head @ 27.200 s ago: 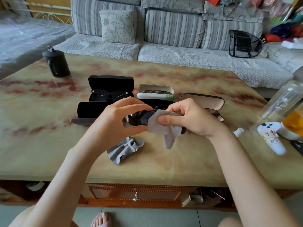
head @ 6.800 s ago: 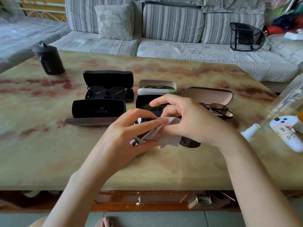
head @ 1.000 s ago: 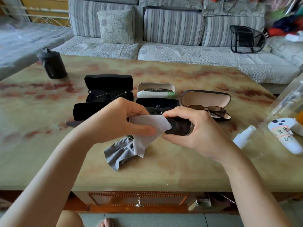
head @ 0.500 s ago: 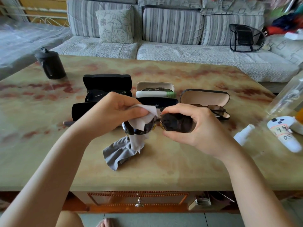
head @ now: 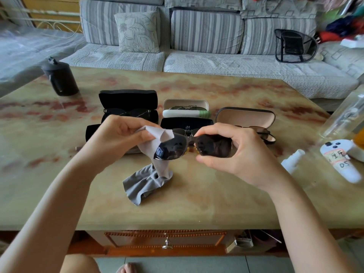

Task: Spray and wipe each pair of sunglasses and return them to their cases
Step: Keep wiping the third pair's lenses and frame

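Sunglasses (head: 171, 150) tight in right hand (head: 244, 156), cloth (head: 157, 134) tight in left hand (head: 118, 138); open cases (head: 245, 117) behind.

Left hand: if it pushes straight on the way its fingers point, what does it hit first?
Likely the sunglasses: the left hand pinches the light cloth right at their left lens, fingers aimed rightward. Beyond them is the right hand, gripping the other lens. Depth is unclear from one view.

Dark-lensed sunglasses (head: 177, 149) are being held level in the air, one lens being touched by a pale cloth (head: 157, 134); other pairs (head: 128, 112) are being kept in open cases (head: 245, 117) just behind.
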A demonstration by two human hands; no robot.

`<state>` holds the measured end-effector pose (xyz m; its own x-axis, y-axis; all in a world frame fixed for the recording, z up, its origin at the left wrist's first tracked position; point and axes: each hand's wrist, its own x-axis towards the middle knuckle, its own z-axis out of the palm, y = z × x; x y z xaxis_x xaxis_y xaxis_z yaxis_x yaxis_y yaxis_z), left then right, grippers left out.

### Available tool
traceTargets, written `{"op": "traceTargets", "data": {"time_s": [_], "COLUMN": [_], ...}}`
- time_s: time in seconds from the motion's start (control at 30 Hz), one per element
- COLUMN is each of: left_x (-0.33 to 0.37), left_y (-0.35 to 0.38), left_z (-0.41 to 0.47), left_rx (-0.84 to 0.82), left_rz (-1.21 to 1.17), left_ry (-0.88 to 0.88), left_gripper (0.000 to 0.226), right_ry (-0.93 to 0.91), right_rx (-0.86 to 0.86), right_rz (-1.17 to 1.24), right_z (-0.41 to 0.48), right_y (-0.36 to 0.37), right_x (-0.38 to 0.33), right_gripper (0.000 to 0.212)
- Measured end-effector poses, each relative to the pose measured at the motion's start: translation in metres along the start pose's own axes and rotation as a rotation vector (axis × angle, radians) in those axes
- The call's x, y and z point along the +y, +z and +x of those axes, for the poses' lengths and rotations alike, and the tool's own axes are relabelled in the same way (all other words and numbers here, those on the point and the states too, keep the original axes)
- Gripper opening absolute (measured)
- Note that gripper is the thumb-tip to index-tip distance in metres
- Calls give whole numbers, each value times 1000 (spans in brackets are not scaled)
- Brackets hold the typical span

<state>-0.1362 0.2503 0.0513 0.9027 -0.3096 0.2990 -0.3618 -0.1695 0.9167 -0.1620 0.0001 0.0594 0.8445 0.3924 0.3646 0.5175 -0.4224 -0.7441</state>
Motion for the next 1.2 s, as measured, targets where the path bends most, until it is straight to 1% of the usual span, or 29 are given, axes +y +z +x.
{"op": "traceTargets", "data": {"time_s": [0.07,0.13,0.23,0.3,0.37,0.5,0.6,0.67,0.83,0.93,1.0,1.03,1.1,1.13,1.2], "left_x": [-2,-3,-2,2,5,4,0,-1,3,5,6,8,11,11,9], "left_y": [4,7,7,9,16,38,51,57,70,73,69,67,63,63,64], "left_z": [-1,-4,-13,-22,-33,-50,-53,-51,-46,-45,-47,-48,-51,-52,-53], "left_rx": [204,387,550,612,591,447,416,407,490,520,523,509,452,420,379], "left_rz": [4,-24,-81,-145,-199,-228,-353,-437,-784,-1015,-1170,-1234,-1315,-1321,-1305], "left_ry": [20,24,-7,-55,-138,-328,-426,-461,-480,-466,-472,-471,-449,-431,-415], "left_gripper": [16,18,15,14,16,14,17,19,26,24,19,22,40,44,46], "right_ry": [2,6,14,12,8,11,-3,-13,-51,-70,-74,-74,-78,-81,-85], "right_rx": [15,43,73,94,119,153,152,138,94,83,85,87,95,99,103], "right_rz": [2,-2,-53,-80,-90,-89,-116,-134,-183,-202,-215,-215,-202,-197,-197], "right_z": [0,0,0,1,1,2,2,3,2,0,-1,-2,-2,-3,-3], "right_y": [1,2,3,3,3,5,8,10,17,24,26,26,25,25,25], "right_x": [0,1,4,5,6,3,2,1,4,7,9,9,11,12,14], "right_gripper": [29,29,30,29,30,31,32,32,32,35,36,35,35,35,36]}}
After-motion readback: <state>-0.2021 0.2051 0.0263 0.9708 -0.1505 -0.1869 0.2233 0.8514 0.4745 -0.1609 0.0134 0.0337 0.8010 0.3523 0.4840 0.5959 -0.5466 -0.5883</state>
